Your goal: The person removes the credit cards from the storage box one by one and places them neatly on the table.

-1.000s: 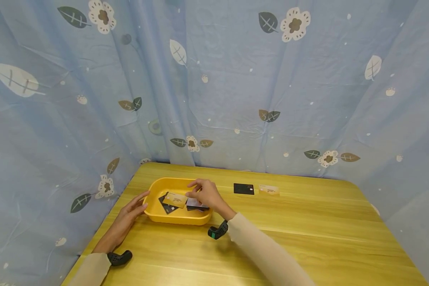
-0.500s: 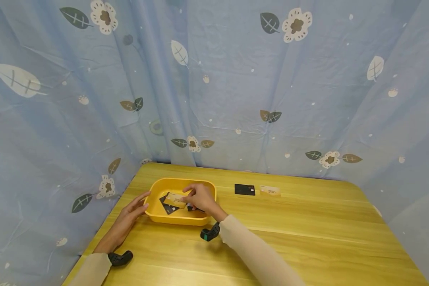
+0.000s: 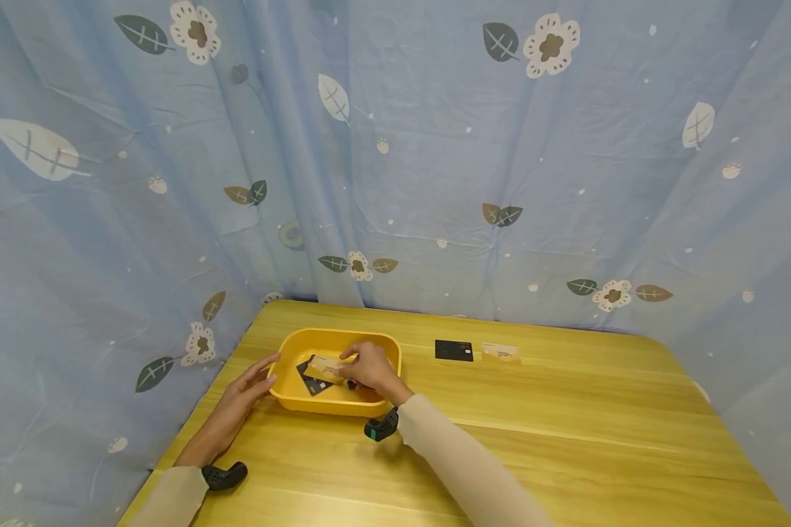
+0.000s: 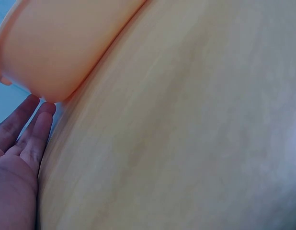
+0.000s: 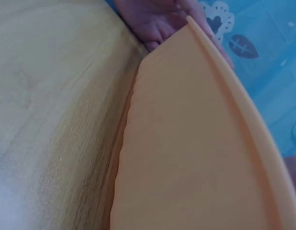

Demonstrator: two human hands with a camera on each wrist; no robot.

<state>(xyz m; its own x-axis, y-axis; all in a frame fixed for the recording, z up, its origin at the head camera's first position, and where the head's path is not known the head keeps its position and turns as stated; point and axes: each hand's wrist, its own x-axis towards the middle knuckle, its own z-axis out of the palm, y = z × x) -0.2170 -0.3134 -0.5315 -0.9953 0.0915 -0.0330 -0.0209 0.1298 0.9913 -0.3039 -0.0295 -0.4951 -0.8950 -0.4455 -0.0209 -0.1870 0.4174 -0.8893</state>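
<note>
A yellow plastic basin (image 3: 329, 406) stands on the wooden table at the left. Beside its left end is my left hand (image 3: 237, 399), with extended fingers touching the wall and rim; the left wrist view shows those fingers (image 4: 35, 129) at the basin's outside. Over the right part of the basin, my right hand (image 3: 372, 367) reaches in and pinches the right end of a gold card (image 3: 325, 367). Beneath that card lies a black card (image 3: 315, 385). Another dark card (image 3: 352, 385) shows partly under my right hand, which hides the rest. The basin wall blocks the cards from both wrist views.
To the right of the basin, a black card (image 3: 454, 350) and a gold card (image 3: 500, 353) lie side by side on the table (image 3: 567, 417). A blue patterned curtain (image 3: 422, 146) hangs behind and along the left side.
My right hand has moved left and down inside the basin, from above the right-hand cards to the gold card, which now looks paler and slightly turned. My left hand keeps its place.
</note>
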